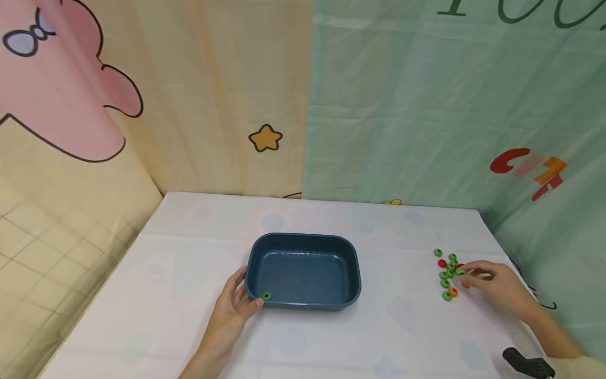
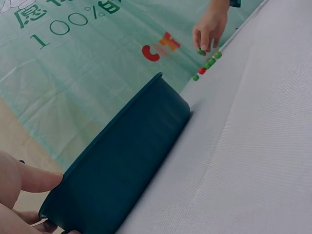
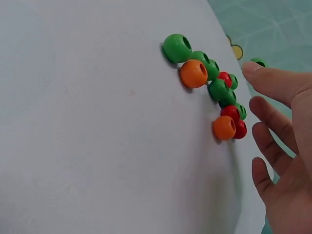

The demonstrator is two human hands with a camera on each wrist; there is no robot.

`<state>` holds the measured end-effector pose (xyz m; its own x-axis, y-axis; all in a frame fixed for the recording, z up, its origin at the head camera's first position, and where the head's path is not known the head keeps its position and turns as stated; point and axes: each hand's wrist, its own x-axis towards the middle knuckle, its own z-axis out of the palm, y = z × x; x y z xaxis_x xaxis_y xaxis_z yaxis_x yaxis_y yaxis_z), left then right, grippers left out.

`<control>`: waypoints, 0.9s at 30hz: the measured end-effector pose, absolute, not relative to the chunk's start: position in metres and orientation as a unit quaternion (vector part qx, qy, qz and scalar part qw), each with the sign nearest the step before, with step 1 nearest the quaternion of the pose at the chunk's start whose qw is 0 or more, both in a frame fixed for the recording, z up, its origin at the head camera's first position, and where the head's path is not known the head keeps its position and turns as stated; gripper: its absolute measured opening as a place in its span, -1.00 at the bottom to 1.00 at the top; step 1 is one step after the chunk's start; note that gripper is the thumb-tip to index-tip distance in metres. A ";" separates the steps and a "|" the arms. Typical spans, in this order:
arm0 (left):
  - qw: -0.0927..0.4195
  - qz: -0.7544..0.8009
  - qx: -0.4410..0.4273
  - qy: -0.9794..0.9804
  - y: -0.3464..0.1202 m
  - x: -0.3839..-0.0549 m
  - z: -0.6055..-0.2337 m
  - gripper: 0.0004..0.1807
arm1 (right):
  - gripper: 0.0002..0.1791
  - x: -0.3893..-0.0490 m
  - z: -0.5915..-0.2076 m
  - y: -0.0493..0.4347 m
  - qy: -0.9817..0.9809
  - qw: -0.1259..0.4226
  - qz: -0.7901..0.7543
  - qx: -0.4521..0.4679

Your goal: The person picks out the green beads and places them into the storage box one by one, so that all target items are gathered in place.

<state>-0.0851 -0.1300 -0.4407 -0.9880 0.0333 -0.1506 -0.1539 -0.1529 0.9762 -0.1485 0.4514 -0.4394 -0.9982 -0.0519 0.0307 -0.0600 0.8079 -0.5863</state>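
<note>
A dark blue rectangular basin point(image 1: 303, 273) stands on the white-covered table. My left hand point(image 1: 229, 310) grips its near left corner, thumb on the rim; in the left wrist view the fingers point(image 2: 41, 179) hold the basin's edge. One green bead point(image 1: 267, 296) lies inside at that corner, by the thumb. Over on the right, my right hand point(image 1: 497, 287) pinches another green bead point(image 1: 460, 271) between thumb and fingertip, just above a loose cluster of beads. In the right wrist view the pinched bead point(image 3: 258, 62) is mostly hidden behind the thumb.
The cluster holds several green beads point(image 1: 447, 296), some red beads point(image 1: 442, 263) and orange beads point(image 3: 193, 74), some touching. A printed cloth backdrop point(image 1: 402, 105) hangs behind the table point(image 1: 189, 252). A black object point(image 1: 527, 363) shows near the right forearm.
</note>
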 end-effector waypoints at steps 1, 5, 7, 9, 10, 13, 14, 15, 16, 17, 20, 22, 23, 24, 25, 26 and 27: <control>0.062 0.757 -0.047 0.649 -0.130 -0.085 -0.441 -0.09 | -0.63 -0.150 -0.438 0.450 -0.950 0.011 0.309 0.037; 0.060 0.756 -0.051 0.650 -0.130 -0.085 -0.441 -0.09 | -0.65 -0.157 -0.433 0.442 -0.948 0.017 0.313 0.059; 0.060 0.755 -0.052 0.651 -0.130 -0.085 -0.441 -0.09 | -0.64 -0.160 -0.430 0.438 -0.945 0.001 0.321 0.059; 0.059 0.755 -0.052 0.651 -0.130 -0.085 -0.441 -0.09 | -0.62 -0.163 -0.427 0.434 -0.944 -0.009 0.325 0.060; 0.059 0.755 -0.052 0.650 -0.130 -0.085 -0.441 -0.09 | -0.62 -0.164 -0.426 0.432 -0.944 -0.013 0.325 0.061; 0.060 0.756 -0.052 0.650 -0.130 -0.084 -0.441 -0.10 | -0.61 -0.169 -0.423 0.426 -0.943 -0.018 0.327 0.065; 0.060 0.756 -0.052 0.650 -0.130 -0.084 -0.441 -0.10 | -0.62 -0.171 -0.422 0.424 -0.942 -0.020 0.327 0.067; 0.060 0.756 -0.053 0.649 -0.130 -0.084 -0.441 -0.10 | -0.62 -0.173 -0.421 0.421 -0.942 -0.022 0.328 0.069; 0.061 0.756 -0.053 0.650 -0.130 -0.084 -0.440 -0.10 | -0.62 -0.174 -0.420 0.419 -0.940 -0.027 0.333 0.069; 0.062 0.755 -0.054 0.650 -0.130 -0.084 -0.440 -0.10 | -0.61 -0.176 -0.419 0.416 -0.938 -0.030 0.338 0.070; 0.063 0.754 -0.054 0.651 -0.130 -0.084 -0.440 -0.10 | -0.62 -0.182 -0.415 0.408 -0.934 -0.038 0.349 0.073; 0.064 0.754 -0.054 0.651 -0.130 -0.084 -0.439 -0.09 | -0.64 -0.186 -0.413 0.402 -0.932 -0.039 0.352 0.077; 0.064 0.754 -0.054 0.651 -0.130 -0.084 -0.439 -0.09 | -0.65 -0.188 -0.412 0.400 -0.933 -0.037 0.349 0.080; 0.064 0.754 -0.054 0.651 -0.130 -0.085 -0.439 -0.09 | -0.66 -0.191 -0.411 0.397 -0.934 -0.036 0.346 0.084; 0.064 0.755 -0.054 0.651 -0.130 -0.085 -0.439 -0.10 | -0.67 -0.193 -0.410 0.394 -0.934 -0.036 0.344 0.088; 0.064 0.755 -0.054 0.650 -0.130 -0.085 -0.439 -0.10 | -0.67 -0.195 -0.409 0.391 -0.935 -0.035 0.340 0.089; 0.063 0.755 -0.055 0.650 -0.130 -0.085 -0.439 -0.10 | -0.67 -0.198 -0.407 0.388 -0.937 -0.034 0.336 0.091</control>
<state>-0.0847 -0.1300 -0.4388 -0.9860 0.0245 -0.1651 -0.1669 -0.1475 0.9749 -0.1979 0.3878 -0.4072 -0.9809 -0.1943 -0.0030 -0.1480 0.7572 -0.6362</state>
